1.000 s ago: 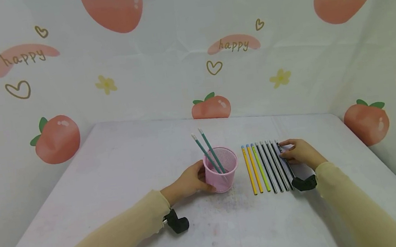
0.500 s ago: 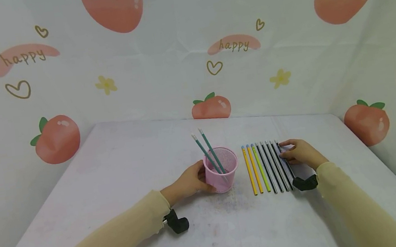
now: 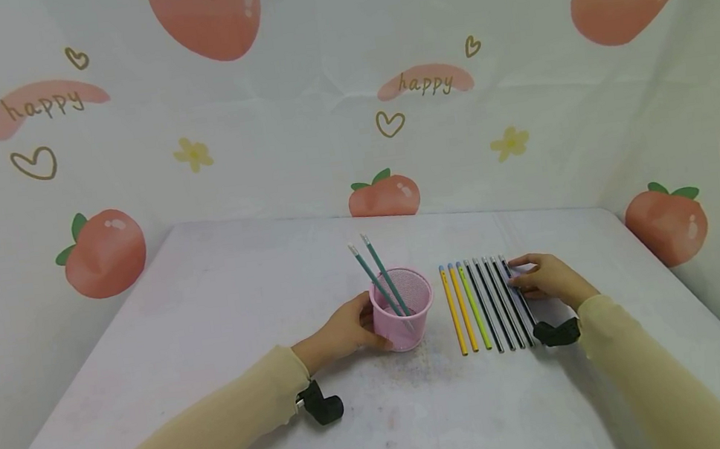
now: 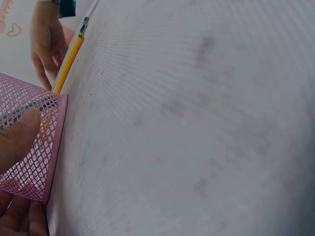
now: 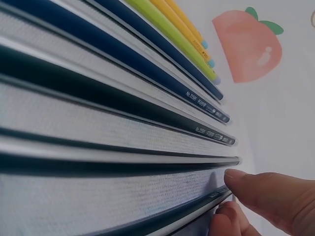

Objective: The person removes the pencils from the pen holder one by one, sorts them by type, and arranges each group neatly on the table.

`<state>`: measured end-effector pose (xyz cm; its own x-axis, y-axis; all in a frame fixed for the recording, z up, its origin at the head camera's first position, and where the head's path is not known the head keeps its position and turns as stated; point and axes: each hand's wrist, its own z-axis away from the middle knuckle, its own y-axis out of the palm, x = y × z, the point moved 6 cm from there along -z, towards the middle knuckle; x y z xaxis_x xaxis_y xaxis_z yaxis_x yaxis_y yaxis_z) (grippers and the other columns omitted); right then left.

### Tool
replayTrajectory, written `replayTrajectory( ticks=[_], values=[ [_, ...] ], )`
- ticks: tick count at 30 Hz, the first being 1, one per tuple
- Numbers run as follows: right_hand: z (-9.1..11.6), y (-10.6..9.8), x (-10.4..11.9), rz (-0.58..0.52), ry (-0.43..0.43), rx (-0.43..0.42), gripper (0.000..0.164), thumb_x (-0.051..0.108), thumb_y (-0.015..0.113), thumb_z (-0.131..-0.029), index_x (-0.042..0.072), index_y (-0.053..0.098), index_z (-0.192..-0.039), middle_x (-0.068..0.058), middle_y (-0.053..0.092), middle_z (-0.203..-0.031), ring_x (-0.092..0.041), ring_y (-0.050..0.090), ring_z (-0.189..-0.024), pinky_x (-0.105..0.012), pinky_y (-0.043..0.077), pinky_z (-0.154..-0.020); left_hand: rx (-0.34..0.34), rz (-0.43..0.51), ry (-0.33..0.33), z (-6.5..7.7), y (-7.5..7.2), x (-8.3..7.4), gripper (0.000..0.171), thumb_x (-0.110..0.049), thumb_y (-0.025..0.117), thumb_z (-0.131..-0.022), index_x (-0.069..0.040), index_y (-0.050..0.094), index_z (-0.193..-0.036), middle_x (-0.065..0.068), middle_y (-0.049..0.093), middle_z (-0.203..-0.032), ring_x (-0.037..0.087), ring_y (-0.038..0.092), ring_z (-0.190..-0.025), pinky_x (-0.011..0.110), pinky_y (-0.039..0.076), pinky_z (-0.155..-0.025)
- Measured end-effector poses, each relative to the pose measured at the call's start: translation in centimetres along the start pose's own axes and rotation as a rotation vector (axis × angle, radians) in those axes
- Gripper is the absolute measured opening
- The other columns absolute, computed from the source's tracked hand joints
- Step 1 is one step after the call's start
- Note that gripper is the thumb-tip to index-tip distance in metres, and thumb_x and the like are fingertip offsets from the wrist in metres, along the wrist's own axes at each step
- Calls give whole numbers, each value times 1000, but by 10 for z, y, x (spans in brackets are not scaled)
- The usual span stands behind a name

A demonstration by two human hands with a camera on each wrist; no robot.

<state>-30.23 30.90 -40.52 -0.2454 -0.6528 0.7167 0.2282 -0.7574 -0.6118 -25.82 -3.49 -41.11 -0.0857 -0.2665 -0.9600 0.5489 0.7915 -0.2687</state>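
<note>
My left hand grips a pink mesh pencil holder on the table. In the left wrist view its thumb lies against the mesh, with fingers around the other side. Two teal pencils lean inside the holder, eraser ends up. To its right lies a row of pencils: two yellow, one lime green and several dark striped ones. At the row's right end, my right hand pinches the last dark pencil near its far end, between thumb and fingers.
The table has a pale cloth cover. Behind it and at the sides hangs a white backdrop printed with peaches, hearts and flowers. Each wrist carries a black camera, such as the left wrist camera.
</note>
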Motion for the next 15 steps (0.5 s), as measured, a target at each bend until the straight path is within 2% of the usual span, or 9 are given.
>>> replayTrajectory(
  ticks=[9, 12, 15],
  values=[
    [3, -5, 6, -49, -28, -21, 58, 11, 63, -92, -8, 38, -140, -22, 59, -112, -8, 59, -75, -22, 56, -67, 0, 1, 1, 0, 0, 0, 88, 1, 80, -71, -1, 34, -146, 13, 48, -143, 30, 44, -134, 44, 35, -113],
    [5, -6, 17, -63, -48, -39, 57, 13, 62, -94, -7, 38, -141, -23, 59, -116, -9, 60, -80, -22, 56, -71, -6, 5, -13, -1, -1, 2, 89, 1, 81, -71, -2, 33, -147, 12, 49, -144, 29, 44, -135, 43, 35, -113],
    [8, -6, 31, -76, -79, -65, 57, 16, 61, -95, -3, 38, -143, -25, 56, -123, -17, 63, -93, -23, 57, -78, -9, 9, -16, -1, -1, 3, 90, 1, 81, -71, -2, 33, -147, 12, 49, -144, 29, 44, -135, 43, 35, -113]
  ],
)
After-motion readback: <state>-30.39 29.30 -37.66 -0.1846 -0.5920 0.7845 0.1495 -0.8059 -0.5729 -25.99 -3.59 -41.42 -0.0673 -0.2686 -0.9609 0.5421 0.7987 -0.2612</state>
